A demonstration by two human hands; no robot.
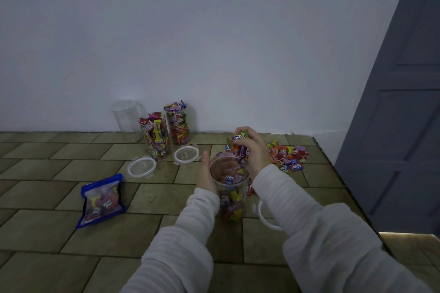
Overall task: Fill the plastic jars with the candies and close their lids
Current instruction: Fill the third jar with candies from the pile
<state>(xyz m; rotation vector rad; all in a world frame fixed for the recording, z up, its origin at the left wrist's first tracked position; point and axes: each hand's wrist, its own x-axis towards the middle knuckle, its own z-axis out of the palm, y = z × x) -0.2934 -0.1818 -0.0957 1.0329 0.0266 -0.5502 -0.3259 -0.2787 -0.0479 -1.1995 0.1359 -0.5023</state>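
Head view: left hand [206, 175] grips upright jar [229, 194], mouth up; right hand [254, 150] clutches candies [240, 141].

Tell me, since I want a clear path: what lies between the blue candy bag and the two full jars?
One clear lid on the tiled surface, between bag and jars, in the head view.

Home room: tiled floor [71, 150], panelled door [404, 102].

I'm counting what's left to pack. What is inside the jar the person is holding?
The jar holds wrapped candies, partly filling it. The left hand covers its left wall, and the right hand with its handful of candies hides part of the opening.
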